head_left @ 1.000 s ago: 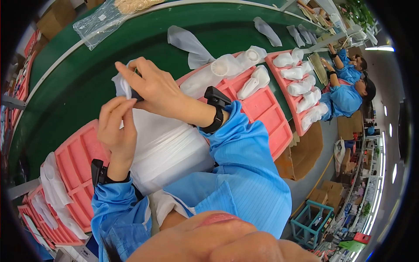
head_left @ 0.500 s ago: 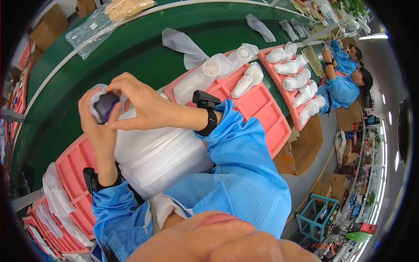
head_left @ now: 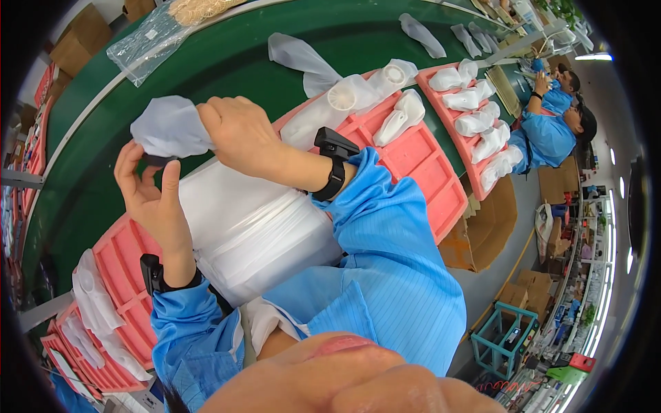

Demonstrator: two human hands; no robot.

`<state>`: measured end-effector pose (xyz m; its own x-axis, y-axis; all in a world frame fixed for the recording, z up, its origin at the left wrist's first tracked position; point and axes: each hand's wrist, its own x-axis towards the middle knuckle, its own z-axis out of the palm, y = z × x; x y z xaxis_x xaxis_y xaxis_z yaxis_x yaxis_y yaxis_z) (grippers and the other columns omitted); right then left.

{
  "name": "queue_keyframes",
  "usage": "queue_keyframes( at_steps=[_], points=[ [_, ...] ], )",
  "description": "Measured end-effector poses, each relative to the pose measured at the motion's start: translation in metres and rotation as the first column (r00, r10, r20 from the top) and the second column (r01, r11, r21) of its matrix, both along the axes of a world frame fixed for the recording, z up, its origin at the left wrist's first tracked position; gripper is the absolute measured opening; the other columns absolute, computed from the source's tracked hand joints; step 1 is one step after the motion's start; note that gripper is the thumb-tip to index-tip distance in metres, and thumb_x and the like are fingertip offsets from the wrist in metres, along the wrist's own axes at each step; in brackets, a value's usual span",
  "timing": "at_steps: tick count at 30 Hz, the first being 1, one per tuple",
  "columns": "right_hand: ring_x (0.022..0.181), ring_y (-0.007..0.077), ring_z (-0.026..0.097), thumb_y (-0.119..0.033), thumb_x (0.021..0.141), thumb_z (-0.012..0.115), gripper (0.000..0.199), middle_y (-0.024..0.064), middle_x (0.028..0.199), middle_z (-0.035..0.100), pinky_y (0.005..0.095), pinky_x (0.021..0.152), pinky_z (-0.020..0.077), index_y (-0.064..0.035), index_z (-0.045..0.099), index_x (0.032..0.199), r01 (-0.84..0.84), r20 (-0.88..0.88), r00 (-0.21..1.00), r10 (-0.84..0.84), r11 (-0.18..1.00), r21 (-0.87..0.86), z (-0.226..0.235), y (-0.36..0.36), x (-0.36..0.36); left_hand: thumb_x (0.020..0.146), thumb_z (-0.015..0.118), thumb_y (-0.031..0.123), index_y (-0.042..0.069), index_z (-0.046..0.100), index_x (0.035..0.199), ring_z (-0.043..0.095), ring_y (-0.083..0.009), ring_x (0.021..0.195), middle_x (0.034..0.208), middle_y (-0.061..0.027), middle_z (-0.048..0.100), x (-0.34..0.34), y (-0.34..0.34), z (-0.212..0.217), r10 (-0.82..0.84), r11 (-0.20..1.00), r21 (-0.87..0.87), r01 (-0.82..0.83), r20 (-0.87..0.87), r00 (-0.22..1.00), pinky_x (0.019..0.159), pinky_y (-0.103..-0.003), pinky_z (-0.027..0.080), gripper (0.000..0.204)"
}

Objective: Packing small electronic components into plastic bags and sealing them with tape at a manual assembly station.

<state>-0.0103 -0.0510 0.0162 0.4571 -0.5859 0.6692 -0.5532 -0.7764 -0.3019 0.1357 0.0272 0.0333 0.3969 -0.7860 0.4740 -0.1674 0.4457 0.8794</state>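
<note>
White bag (head_left: 171, 127): while its long axis is running left to right, it is hanging above the green table (head_left: 89, 175), left of the right hand's fingers and just over the left hand's.
Right hand (head_left: 244, 134): it is touching the bag's right end, fingers clamped on the plastic (the thumb is hiding); its back is facing up, its forearm reaching in from the right.
Left hand (head_left: 157, 199): its forearm is rising from below, fingers curving apart from the upright thumb.
Dark thing (head_left: 157, 161): it is showing under the bag, between left thumb and fingers; whether they are gripping it, I cannot tell.
</note>
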Motion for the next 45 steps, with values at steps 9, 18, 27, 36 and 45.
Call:
queue_keyframes(
  at_steps=[9, 18, 27, 36, 45],
  points=[
    [0.068, 0.0267, 0.055, -0.001, 0.058, 0.063, 0.034, 0.0093, 0.075, 0.051, 0.0367, 0.061, 0.0413, 0.0002, 0.054, 0.09, 0.051, 0.057, 0.997, -0.044, 0.991, -0.122, 0.005, 0.007, 0.004, 0.076, 0.068, -0.004, 0.003, 0.056, 0.098, 0.049, -0.0169, 0.106, 0.12, -0.0092, 0.045, -0.002, 0.002, -0.003, 0.124, 0.984, -0.13, -0.123, -0.005, 0.992, 0.087, -0.028, 0.041, 0.026],
    [0.068, 0.0266, 0.055, -0.002, 0.058, 0.064, 0.028, 0.0093, 0.073, 0.05, 0.0368, 0.059, 0.0404, -0.0024, 0.05, 0.082, -0.005, 0.067, 0.998, 0.004, 1.0, 0.015, 0.006, 0.013, 0.007, 0.078, 0.067, -0.006, 0.001, 0.058, 0.097, 0.05, -0.0169, 0.103, 0.116, -0.0086, 0.046, 0.006, 0.002, -0.006, 0.254, 0.958, -0.197, -0.209, 0.238, 0.938, 0.081, -0.027, 0.046, 0.022],
    [0.065, 0.0254, 0.054, -0.002, 0.057, 0.065, 0.028, 0.0087, 0.073, 0.049, 0.0359, 0.057, 0.0399, -0.0023, 0.051, 0.082, 0.112, 0.126, 0.987, -0.097, 0.987, -0.114, -0.003, 0.011, 0.01, 0.079, 0.068, -0.003, 0.002, 0.062, 0.095, 0.051, -0.0179, 0.106, 0.117, -0.0075, 0.047, -0.014, 0.004, -0.003, 0.259, 0.959, -0.17, -0.226, 0.204, 0.944, 0.083, -0.027, 0.046, 0.018],
    [0.067, 0.0277, 0.056, -0.003, 0.06, 0.066, 0.029, 0.0101, 0.074, 0.05, 0.0389, 0.057, 0.0431, -0.001, 0.05, 0.085, 0.057, 0.082, 0.995, -0.055, 0.998, -0.026, 0.001, 0.016, 0.009, 0.077, 0.071, 0.002, 0.004, 0.065, 0.083, 0.052, -0.0181, 0.103, 0.119, -0.0077, 0.049, -0.007, 0.001, -0.001, 0.313, 0.946, -0.229, -0.23, 0.463, 0.829, 0.073, -0.024, 0.045, 0.009],
    [0.079, 0.0412, 0.059, -0.012, 0.067, 0.07, 0.038, 0.0197, 0.086, 0.057, 0.0452, 0.061, 0.048, 0.0001, 0.047, 0.095, -0.128, 0.232, 0.972, 0.039, 0.915, 0.382, -0.004, 0.014, 0.015, 0.075, 0.072, 0.0, 0.003, 0.063, 0.081, 0.052, -0.0178, 0.095, 0.108, -0.0068, 0.053, 0.009, -0.004, -0.002, 0.313, 0.95, -0.133, -0.284, 0.428, 0.848, 0.077, -0.027, 0.042, 0.011]
  ],
)
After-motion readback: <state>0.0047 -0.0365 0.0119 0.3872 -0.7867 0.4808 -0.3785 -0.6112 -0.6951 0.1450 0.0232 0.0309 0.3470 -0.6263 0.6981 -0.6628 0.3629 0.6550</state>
